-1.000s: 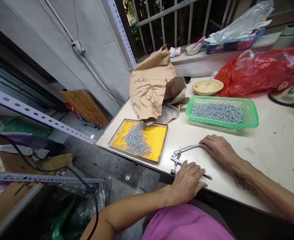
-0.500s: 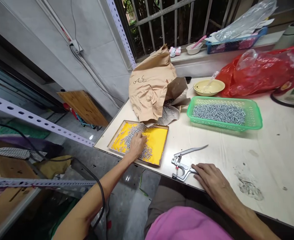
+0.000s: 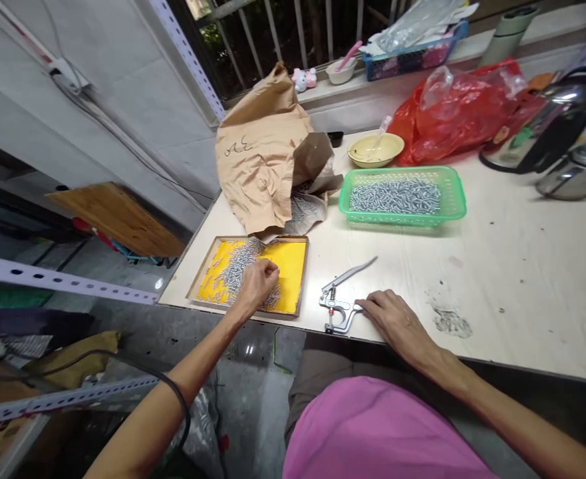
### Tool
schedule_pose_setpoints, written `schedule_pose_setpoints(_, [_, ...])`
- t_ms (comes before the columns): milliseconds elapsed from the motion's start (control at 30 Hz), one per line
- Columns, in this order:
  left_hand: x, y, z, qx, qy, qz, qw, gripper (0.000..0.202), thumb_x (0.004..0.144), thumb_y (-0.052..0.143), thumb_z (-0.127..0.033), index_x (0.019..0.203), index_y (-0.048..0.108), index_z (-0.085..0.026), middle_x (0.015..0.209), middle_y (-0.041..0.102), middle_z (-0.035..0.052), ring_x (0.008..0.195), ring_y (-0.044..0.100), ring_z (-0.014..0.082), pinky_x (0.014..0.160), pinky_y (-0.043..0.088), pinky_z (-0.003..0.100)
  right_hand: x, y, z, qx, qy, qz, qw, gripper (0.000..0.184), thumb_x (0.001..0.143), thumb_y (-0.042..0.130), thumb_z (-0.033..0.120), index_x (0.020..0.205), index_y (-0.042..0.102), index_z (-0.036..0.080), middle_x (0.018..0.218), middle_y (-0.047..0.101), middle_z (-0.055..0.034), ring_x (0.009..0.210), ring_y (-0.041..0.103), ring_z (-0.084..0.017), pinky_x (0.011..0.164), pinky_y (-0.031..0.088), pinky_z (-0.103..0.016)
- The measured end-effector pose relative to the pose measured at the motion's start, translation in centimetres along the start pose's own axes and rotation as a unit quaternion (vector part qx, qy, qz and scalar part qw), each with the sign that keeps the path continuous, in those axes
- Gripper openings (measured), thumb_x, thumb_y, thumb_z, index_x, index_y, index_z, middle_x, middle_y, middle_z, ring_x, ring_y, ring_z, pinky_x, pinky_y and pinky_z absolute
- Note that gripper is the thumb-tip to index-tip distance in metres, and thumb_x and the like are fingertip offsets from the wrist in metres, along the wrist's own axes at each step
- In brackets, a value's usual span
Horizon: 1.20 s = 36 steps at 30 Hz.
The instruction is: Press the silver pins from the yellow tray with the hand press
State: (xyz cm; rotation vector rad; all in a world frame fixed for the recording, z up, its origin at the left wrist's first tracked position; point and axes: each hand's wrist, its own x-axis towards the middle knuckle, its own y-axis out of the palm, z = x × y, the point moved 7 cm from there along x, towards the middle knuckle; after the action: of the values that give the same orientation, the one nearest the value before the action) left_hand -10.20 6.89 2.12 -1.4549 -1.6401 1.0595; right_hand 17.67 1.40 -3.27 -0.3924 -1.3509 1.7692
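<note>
My left hand is over the yellow tray near the table's front left edge, fingers curled and pinched among the small metal screws heaped there; what it pinches is too small to make out. My right hand lies on the table at the front edge, its fingers resting on the lower handle of the metal hand pliers. The pliers' upper handle sticks up and to the right, apart from the hand.
A crumpled brown paper bag spills screws behind the tray. A green basket full of screws stands mid-table, with a yellow bowl, a red plastic bag and metal kettles behind and right. Window bars and sill lie beyond.
My left hand left the pliers and went to the yellow tray, where it now pinches among the screws. My right hand came back to the pliers' lower handle. The camera swung right.
</note>
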Motion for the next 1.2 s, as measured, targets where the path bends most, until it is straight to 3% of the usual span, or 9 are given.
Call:
schedule_pose_setpoints(100, [-2.1,3.5,-2.0,-0.216,-0.095,0.105,0.966,0.019,0.075,0.058,-0.025,0.087,0.067,-0.014,0.063,0.061,-0.0014,0.053,0.053,0.0099,0.055,0.044,0.021,1.1,-0.4,-0.9,-0.016,0.006,0.012,1.0,0.03,0.093,0.038,0.014,0.111,0.061,0.019,0.091,0.057,-0.0087,0.083,0.047,-0.02,0.07,0.037,-0.032])
schedule_pose_setpoints(200, [-4.1,6.2,-4.8,-0.318,-0.132,0.17,0.923,0.02,0.073,0.063,-0.025,0.087,0.066,-0.011,0.06,0.058,-0.0026,0.046,0.05,0.0065,0.048,0.043,0.019,2.2,-0.9,-2.0,-0.031,0.01,0.03,0.999,0.027,0.093,0.041,0.014,0.108,0.063,0.019,0.091,0.057,-0.0081,0.086,0.046,-0.02,0.071,0.035,-0.031])
schedule_pose_setpoints(400, [-5.4,9.0,-7.2,-0.364,-0.186,0.194,0.892,0.02,0.072,0.067,-0.028,0.083,0.062,-0.012,0.055,0.056,-0.0038,0.038,0.047,0.0059,0.038,0.04,0.018,2.7,-1.6,-3.6,-0.04,0.033,0.034,0.998,0.025,0.093,0.044,0.017,0.108,0.064,0.02,0.091,0.058,-0.0071,0.087,0.046,-0.02,0.073,0.033,-0.031])
schedule_pose_setpoints(567, [-5.3,11.3,-7.4,-0.351,-0.193,0.196,0.895,0.025,0.073,0.066,-0.037,0.076,0.062,-0.012,0.053,0.054,-0.0035,0.037,0.043,0.0043,0.034,0.035,0.016,2.2,-1.4,-4.0,-0.038,0.035,0.019,0.999,0.024,0.093,0.045,0.017,0.107,0.063,0.021,0.094,0.058,-0.0068,0.089,0.045,-0.02,0.073,0.033,-0.032])
schedule_pose_setpoints(700, [-5.4,11.8,-7.2,-0.318,-0.198,0.195,0.907,0.027,0.073,0.065,-0.04,0.074,0.062,-0.014,0.045,0.046,-0.0068,0.035,0.04,0.0049,0.034,0.033,0.016,2.0,-1.3,-4.0,-0.048,0.043,0.012,0.998,0.021,0.092,0.047,0.017,0.104,0.063,0.021,0.094,0.057,-0.0065,0.089,0.045,-0.021,0.072,0.032,-0.032])
schedule_pose_setpoints(1033, [-5.9,11.9,-7.0,-0.287,-0.2,0.2,0.915,0.027,0.073,0.064,-0.04,0.066,0.058,-0.015,0.04,0.045,-0.0076,0.032,0.038,0.0054,0.033,0.029,0.017,1.7,-1.2,-3.7,-0.06,0.054,-0.009,0.997,0.022,0.091,0.047,0.013,0.103,0.063,0.021,0.097,0.058,-0.0064,0.089,0.044,-0.021,0.074,0.033,-0.032])
schedule_pose_setpoints(1200, [-5.8,12.0,-7.2,-0.26,-0.207,0.244,0.911,0.027,0.074,0.063,-0.039,0.064,0.057,-0.015,0.043,0.046,-0.0075,0.031,0.038,0.0046,0.031,0.029,0.017,1.6,-1.6,-3.4,-0.066,0.051,-0.006,0.996,0.024,0.09,0.048,0.012,0.107,0.062,0.02,0.096,0.058,-0.0066,0.088,0.045,-0.021,0.073,0.034,-0.032])
